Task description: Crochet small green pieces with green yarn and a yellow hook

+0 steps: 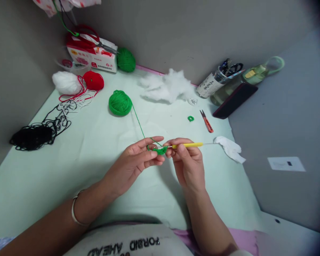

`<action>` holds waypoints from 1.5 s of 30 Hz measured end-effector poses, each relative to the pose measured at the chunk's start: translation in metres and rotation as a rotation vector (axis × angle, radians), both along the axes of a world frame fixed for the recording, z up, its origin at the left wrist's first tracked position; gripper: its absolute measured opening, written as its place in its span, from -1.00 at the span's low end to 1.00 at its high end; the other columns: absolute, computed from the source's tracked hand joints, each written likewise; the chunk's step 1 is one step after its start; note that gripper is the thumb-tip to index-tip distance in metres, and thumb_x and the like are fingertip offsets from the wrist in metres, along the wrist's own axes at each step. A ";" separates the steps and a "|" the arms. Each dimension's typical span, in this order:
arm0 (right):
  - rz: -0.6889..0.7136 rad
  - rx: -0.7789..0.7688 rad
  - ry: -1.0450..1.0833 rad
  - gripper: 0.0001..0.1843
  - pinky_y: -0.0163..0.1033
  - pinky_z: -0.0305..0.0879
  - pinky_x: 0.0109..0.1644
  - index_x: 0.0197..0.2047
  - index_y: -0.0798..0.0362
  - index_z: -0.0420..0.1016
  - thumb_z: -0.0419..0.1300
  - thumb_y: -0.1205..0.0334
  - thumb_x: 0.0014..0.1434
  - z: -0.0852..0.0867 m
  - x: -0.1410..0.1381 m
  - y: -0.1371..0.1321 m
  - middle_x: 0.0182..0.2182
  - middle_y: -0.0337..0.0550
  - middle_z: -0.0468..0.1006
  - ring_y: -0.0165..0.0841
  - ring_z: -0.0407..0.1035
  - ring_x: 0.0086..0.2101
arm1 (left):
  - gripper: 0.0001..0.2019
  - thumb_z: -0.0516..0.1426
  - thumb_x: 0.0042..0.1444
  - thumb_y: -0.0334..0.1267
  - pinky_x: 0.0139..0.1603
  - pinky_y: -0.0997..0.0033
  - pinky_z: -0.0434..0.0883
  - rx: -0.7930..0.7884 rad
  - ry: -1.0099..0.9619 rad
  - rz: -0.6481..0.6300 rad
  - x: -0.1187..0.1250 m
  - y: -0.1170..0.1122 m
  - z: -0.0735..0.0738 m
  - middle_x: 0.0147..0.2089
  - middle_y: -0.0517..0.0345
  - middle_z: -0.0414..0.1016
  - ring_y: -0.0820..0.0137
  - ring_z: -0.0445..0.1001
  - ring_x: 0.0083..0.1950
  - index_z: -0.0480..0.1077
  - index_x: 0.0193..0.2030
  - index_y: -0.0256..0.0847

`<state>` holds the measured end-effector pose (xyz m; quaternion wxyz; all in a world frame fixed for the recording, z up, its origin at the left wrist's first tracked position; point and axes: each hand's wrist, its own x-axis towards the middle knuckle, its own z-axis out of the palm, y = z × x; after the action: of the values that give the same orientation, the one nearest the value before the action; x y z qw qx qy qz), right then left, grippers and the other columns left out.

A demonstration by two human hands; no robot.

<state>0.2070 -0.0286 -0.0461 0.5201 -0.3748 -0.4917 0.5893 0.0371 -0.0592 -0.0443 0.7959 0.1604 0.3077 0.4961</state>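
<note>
Between thumb and fingers, my left hand (138, 160) pinches a small piece of green crochet (160, 150). A strand of green yarn runs over its raised index finger from the green yarn ball (120, 103) on the table. My right hand (188, 161) is closed around the yellow handle of a crochet hook (193, 144), held nearly level. The hook's metal shaft points left and meets the top edge of the green piece. Its very tip is hard to make out among the yarn and fingers.
Ahead lies white stuffing (169, 85). On the right are orange snips (207, 121), a small green ring (190, 118), white tissue (230, 148), a pen cup (212, 83) and a bottle (221, 93). Black yarn (32, 136), red yarn (94, 81) and a tissue box (92, 57) stand left.
</note>
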 end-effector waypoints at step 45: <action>-0.082 0.499 -0.364 -0.74 -0.15 0.52 -0.22 -0.05 -0.02 0.57 0.08 0.41 0.39 0.007 -0.005 -0.016 -0.21 -0.11 0.66 -0.32 0.56 -0.29 | -0.72 0.29 0.14 -0.34 -0.23 0.55 0.44 0.081 0.323 0.192 0.004 -0.001 -0.002 -0.31 0.27 0.47 0.56 0.51 -0.35 0.58 0.00 -0.12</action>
<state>0.2023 -0.0441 -0.0394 0.5228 -0.3545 -0.6906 0.3523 0.0407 -0.0605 -0.0462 0.6783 0.2396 0.4249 0.5495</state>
